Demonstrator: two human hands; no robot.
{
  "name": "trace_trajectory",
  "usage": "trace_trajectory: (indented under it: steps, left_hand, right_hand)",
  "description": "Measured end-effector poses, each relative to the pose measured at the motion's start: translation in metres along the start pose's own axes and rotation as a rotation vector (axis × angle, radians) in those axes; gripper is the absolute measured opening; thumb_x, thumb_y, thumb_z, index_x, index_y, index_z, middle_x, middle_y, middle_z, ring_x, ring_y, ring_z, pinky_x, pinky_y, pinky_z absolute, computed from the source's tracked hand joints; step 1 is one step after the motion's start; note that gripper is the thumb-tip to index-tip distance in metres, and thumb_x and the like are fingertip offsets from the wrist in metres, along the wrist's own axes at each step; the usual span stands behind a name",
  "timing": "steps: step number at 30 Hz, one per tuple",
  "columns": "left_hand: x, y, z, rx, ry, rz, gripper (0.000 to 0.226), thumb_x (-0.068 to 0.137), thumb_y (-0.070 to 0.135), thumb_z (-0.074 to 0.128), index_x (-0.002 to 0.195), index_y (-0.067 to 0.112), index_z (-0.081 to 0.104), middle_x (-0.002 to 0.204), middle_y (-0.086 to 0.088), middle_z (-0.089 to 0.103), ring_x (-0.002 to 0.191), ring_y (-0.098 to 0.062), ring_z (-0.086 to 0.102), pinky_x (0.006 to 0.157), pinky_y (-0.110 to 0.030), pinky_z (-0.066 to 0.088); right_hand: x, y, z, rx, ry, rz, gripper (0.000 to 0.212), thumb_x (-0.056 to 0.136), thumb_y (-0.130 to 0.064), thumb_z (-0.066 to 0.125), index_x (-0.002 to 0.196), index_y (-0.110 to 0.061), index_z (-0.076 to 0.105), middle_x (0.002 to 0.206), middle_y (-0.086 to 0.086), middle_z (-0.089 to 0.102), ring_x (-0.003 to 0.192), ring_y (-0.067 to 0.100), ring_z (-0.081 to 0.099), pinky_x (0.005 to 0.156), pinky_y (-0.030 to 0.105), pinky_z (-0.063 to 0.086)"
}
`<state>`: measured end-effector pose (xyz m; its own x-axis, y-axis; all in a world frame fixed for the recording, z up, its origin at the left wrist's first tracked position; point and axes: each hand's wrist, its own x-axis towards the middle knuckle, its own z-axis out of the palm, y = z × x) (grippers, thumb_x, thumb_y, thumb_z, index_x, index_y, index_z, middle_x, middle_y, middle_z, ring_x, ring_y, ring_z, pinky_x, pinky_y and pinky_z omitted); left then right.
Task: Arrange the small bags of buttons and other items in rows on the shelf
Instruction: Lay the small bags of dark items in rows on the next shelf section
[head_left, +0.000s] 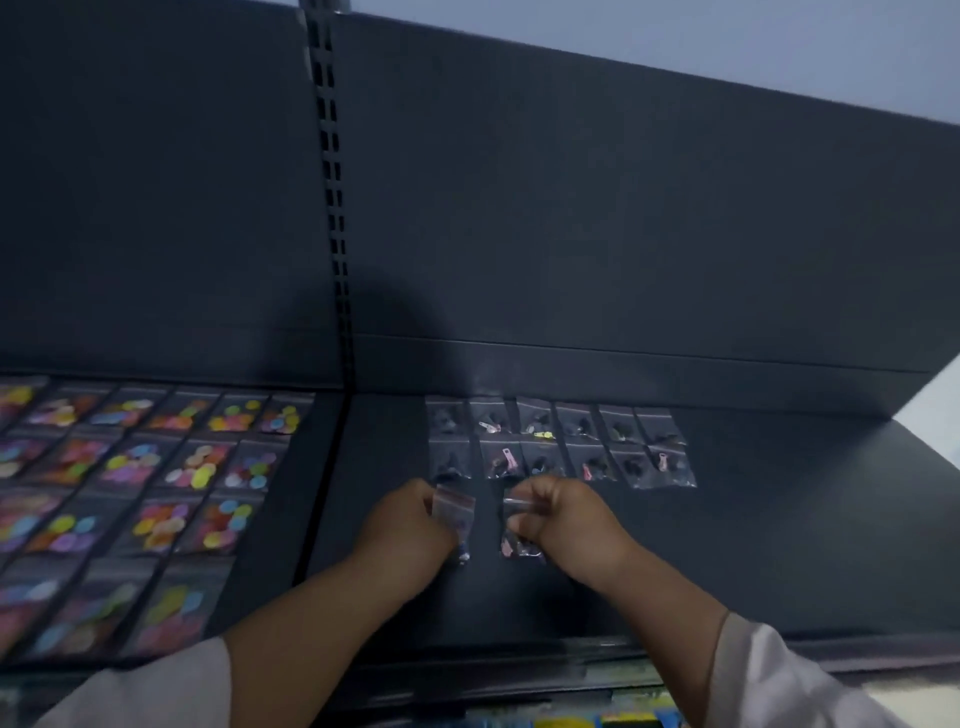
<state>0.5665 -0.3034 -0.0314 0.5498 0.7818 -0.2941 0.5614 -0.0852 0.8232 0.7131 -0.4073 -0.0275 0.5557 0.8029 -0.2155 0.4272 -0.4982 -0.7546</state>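
one view only: wide-angle head cam, facing forward and down onto the shelf (779, 545), near. left hand (410, 525) and right hand (563, 512), each pinching a bag (457, 506), sit low centre. back panel (623, 208) fills the top, its top edge dropping to the right.

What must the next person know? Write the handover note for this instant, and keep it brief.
Hands: left hand grips one bag; right hand pinches a second bag beside it, both just in front of the laid rows.
Done: back row and second row, six bags each, lie on the shelf. Button bags sit in rows further left.
To do: probably lay the two held bags as the start of a third row under the first two columns, then carry on rightward.
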Motion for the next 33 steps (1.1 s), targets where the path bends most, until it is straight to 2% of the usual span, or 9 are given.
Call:
trace_trajectory:
  steps: [2,5,10,11,13,16,24,29,33]
  left_hand:
    - [-0.006,-0.002,0.0,0.2,0.086,0.117,0.027,0.081,0.027,0.067,0.103,0.025,0.052,0.104,0.005,0.062,0.092,-0.011,0.058,0.079,-0.026,0.049]
    - [-0.014,-0.009,0.0,0.459,0.222,0.328,0.059,0.088,0.03,0.059,0.14,0.021,0.032,0.134,0.002,0.039,0.123,-0.015,0.039,0.099,-0.024,0.035]
    - [-0.023,-0.021,-0.005,0.747,0.16,0.736,0.041,0.064,0.017,0.074,0.105,0.021,0.067,0.108,0.003,0.068,0.098,-0.018,0.067,0.083,-0.024,0.05]
    - [-0.025,-0.022,-0.006,0.808,0.089,0.709,0.038,0.074,0.026,0.06,0.111,0.022,0.065,0.117,0.003,0.066,0.107,-0.018,0.064,0.09,-0.025,0.045]
    - [-0.028,-0.023,-0.005,0.852,-0.083,0.607,0.07,0.083,0.047,0.012,0.14,0.02,0.042,0.149,0.003,0.036,0.138,-0.015,0.033,0.11,-0.026,0.015]
    - [-0.028,-0.027,-0.001,0.891,-0.178,0.539,0.099,0.068,0.074,-0.015,0.151,0.023,0.001,0.159,0.007,-0.004,0.145,-0.009,-0.006,0.108,-0.021,-0.011]
    - [-0.025,-0.02,0.011,0.923,-0.198,0.493,0.101,0.062,0.074,-0.009,0.15,0.023,-0.01,0.158,0.005,-0.015,0.142,-0.006,-0.016,0.112,-0.026,-0.012]
    - [-0.023,-0.019,0.013,0.926,-0.208,0.473,0.099,0.064,0.074,-0.008,0.149,0.024,-0.011,0.157,0.006,-0.016,0.133,0.002,-0.021,0.112,-0.027,-0.013]
    - [-0.02,-0.02,0.013,0.93,-0.192,0.479,0.099,0.064,0.074,-0.008,0.15,0.023,-0.009,0.158,0.005,-0.014,0.142,-0.006,-0.016,0.112,-0.027,-0.012]
  right_hand:
    - [0.002,0.005,-0.001,-0.159,0.06,-0.081,0.043,0.083,-0.02,0.07,0.124,-0.024,0.057,0.117,-0.006,0.057,0.109,0.011,0.055,0.099,0.026,0.044]
    - [-0.011,0.007,-0.004,-0.361,0.187,-0.289,0.046,0.089,-0.025,0.062,0.133,-0.023,0.049,0.137,-0.006,0.043,0.128,0.011,0.037,0.102,0.013,0.025]
    - [-0.027,0.026,-0.006,-0.539,0.062,-0.476,0.035,0.096,-0.029,0.047,0.13,-0.027,0.052,0.146,-0.01,0.038,0.133,0.011,0.035,0.104,0.013,0.021]
    - [-0.029,0.03,-0.007,-0.566,0.028,-0.471,0.038,0.097,-0.032,0.044,0.135,-0.028,0.048,0.15,-0.011,0.031,0.136,0.01,0.03,0.105,0.012,0.017]
    - [-0.03,0.036,-0.009,-0.584,-0.036,-0.45,0.045,0.099,-0.035,0.039,0.143,-0.03,0.035,0.156,-0.012,0.018,0.142,0.008,0.017,0.106,0.011,0.008]
    - [-0.031,0.037,-0.012,-0.605,-0.093,-0.461,0.05,0.1,-0.037,0.035,0.148,-0.03,0.021,0.158,-0.013,0.008,0.144,0.005,0.006,0.107,0.011,0.001]
    - [-0.025,0.033,-0.008,-0.647,-0.147,-0.513,0.055,0.099,-0.044,0.031,0.149,-0.026,0.017,0.159,-0.007,0.006,0.145,0.007,0.001,0.111,0.016,-0.005]
    - [-0.02,0.033,-0.004,-0.691,-0.21,-0.482,0.089,0.076,-0.076,0.001,0.15,-0.027,0.011,0.159,-0.007,0.001,0.145,0.006,-0.004,0.114,0.021,-0.007]
    - [-0.017,0.028,-0.003,-0.719,-0.209,-0.453,0.096,0.066,-0.072,-0.006,0.151,-0.027,0.007,0.159,-0.007,-0.002,0.145,0.007,-0.007,0.114,0.022,-0.008]
